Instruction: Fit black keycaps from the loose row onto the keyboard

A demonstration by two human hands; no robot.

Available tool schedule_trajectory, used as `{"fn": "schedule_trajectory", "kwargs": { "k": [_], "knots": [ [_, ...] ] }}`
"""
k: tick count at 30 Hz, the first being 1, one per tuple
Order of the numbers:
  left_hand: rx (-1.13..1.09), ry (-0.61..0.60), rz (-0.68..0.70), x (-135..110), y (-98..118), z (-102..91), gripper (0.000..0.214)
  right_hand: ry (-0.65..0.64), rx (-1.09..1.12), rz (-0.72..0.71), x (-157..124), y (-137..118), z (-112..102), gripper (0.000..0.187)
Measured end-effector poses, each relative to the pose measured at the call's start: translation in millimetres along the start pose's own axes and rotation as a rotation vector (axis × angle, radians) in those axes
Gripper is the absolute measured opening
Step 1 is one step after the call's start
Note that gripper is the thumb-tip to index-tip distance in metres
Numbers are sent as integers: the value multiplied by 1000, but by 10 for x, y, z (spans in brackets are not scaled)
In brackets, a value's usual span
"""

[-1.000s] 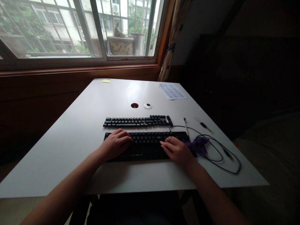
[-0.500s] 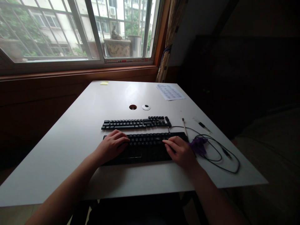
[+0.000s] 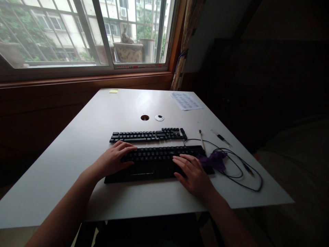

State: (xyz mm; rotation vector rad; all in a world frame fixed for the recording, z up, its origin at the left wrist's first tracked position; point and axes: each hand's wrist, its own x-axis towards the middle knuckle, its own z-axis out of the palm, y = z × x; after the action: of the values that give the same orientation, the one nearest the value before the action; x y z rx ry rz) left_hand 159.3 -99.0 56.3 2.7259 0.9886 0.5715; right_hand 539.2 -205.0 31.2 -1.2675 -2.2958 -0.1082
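A black keyboard with a wide front palm rest lies on the white table. Over its left end is my left hand, fingers stretched across the keys and thumb apart; it appears to rest there, holding nothing. My right hand lies over the right part of the keyboard, fingers spread and nothing in them. Just beyond that hand, a crumpled purple cloth partly covers the keyboard's right end. Behind the keyboard, loose black keycaps are laid out in rows, grouped more tightly at the right.
A cable loops at the right. Near it lie a thin brush-like stick and a small wire-ended tool. Farther back are a round table hole, its white cover, printed sheets and a yellow note.
My left hand has shifted left and its fingers have opened out. My right hand has moved slightly left and down, its fingers spreading from a bent, closer pose. More of the keyboard shows.
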Motion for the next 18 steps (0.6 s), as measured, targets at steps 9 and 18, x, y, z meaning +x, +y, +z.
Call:
{"fn": "schedule_trajectory", "kwargs": {
  "k": [9,18],
  "knots": [
    [-5,5,-8,0,-6,26,53,43,64,2,-9,17,18,46],
    [-10,4,1,2,14,20,50,52,59,3,10,15,17,41]
  ]
}}
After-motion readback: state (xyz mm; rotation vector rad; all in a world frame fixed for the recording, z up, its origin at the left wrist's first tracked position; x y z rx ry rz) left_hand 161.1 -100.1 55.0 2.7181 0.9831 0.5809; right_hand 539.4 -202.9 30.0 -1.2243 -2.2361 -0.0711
